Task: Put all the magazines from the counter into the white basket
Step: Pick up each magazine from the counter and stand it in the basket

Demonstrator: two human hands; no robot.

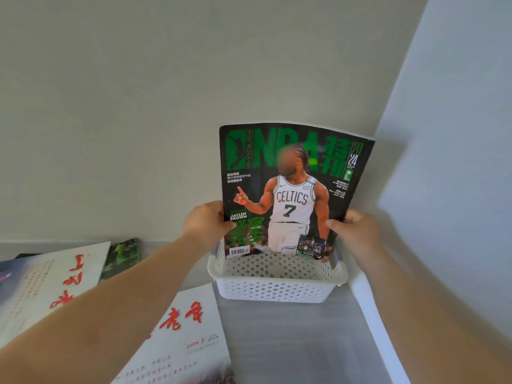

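Here the green NBA magazine (291, 189) stands upright, its lower edge just inside the white basket (277, 289) on the grey tabletop (291, 342); the left hand (206, 221) and the right hand (357, 231) grip its side edges, fingers pinching the cover, thumbs in front; left of the basket lie a white magazine with red characters (188, 333), a second white magazine (55, 278) and a small green magazine (123, 254).
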